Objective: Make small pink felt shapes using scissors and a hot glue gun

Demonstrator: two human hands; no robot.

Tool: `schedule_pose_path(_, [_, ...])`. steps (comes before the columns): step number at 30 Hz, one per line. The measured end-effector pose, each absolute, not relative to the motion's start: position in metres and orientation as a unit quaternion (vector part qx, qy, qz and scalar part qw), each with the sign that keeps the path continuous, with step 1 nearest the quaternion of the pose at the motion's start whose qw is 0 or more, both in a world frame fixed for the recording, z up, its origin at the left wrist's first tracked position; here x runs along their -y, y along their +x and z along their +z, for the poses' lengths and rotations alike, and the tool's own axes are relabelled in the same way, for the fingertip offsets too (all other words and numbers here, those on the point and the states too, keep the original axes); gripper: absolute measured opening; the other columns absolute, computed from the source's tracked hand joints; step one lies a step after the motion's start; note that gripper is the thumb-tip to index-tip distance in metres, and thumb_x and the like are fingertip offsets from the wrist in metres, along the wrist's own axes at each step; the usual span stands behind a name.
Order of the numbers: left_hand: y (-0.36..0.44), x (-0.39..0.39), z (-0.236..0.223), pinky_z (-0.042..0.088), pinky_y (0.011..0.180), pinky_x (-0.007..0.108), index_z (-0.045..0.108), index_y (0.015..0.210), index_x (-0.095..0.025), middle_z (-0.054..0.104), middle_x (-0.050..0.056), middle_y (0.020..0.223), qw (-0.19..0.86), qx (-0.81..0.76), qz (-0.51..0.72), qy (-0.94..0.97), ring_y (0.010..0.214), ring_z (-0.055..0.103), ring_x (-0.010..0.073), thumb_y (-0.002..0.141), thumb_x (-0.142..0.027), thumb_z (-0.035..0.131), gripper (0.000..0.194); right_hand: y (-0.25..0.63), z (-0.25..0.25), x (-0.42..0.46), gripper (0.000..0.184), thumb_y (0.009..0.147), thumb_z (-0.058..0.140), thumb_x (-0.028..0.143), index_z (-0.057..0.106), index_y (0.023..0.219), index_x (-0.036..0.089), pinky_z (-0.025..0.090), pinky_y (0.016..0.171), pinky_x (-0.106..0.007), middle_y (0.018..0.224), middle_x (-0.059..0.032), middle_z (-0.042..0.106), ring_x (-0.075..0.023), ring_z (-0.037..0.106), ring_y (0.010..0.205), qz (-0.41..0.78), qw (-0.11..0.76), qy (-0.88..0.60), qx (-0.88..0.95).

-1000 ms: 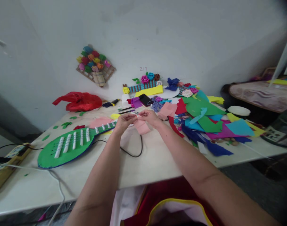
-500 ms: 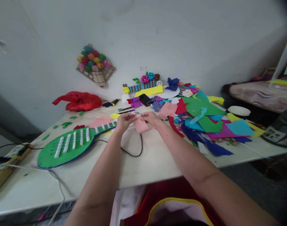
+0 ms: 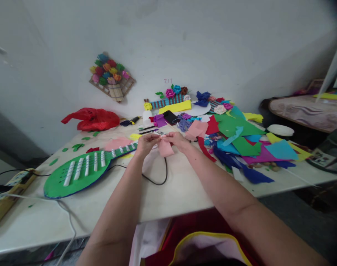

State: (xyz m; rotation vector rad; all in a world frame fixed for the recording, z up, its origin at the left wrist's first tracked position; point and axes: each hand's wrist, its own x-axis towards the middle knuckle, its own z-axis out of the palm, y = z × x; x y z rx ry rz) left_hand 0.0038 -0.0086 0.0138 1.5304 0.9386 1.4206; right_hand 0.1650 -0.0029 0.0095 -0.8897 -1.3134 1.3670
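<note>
A small piece of pink crepe paper (image 3: 165, 148) hangs between my two hands over the table. My left hand (image 3: 146, 142) pinches its upper edge from the left, and my right hand (image 3: 176, 139) pinches it from the right, fingertips almost meeting. The pinched part is mostly hidden by the fingers. To the left of my left hand lies a green guitar-shaped craft (image 3: 76, 173) with white bars and strings; its neck reaches toward that hand. Behind my right hand is another pink paper sheet (image 3: 197, 129).
Coloured paper scraps (image 3: 240, 129) pile up on the right. A red plastic bag (image 3: 95, 120), a utility knife (image 3: 134, 120) and a black phone (image 3: 170, 117) lie toward the back. A black cable (image 3: 157, 183) curls below my hands. A power strip (image 3: 14, 192) sits at left.
The hanging pink paper has shifted and turned slightly between my fingertips. Both hands stay in nearly the same place, still pinching it.
</note>
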Motion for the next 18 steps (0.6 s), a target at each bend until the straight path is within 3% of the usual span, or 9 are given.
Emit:
schedule_pose_path(5, [0.003,0.013,0.018,0.05,0.067,0.031,0.068,0.076,-0.013,0.068,0.005,0.067,0.442,-0.37,0.57,0.586,0.064,0.062,0.0159,0.045,-0.035,0.082,0.041,0.166,0.01,0.002,0.028,0.052,0.076,0.029,0.066,0.073,0.014,0.038,0.054,-0.023,0.06,0.0017,0.059,-0.0094,0.051,0.055,0.567,0.49,-0.352,0.561])
schedule_pose_path(18, [0.001,0.011,0.016,0.05,0.061,0.028,0.068,0.075,-0.013,0.067,0.004,0.066,0.454,-0.386,0.553,0.582,0.059,0.06,0.0138,0.044,-0.036,0.082,0.041,0.177,0.006,-0.008,0.025,0.051,0.076,0.032,0.062,0.063,0.014,0.031,0.052,-0.022,0.054,0.004,0.054,-0.0073,0.042,0.051,0.509,0.474,-0.391,0.603])
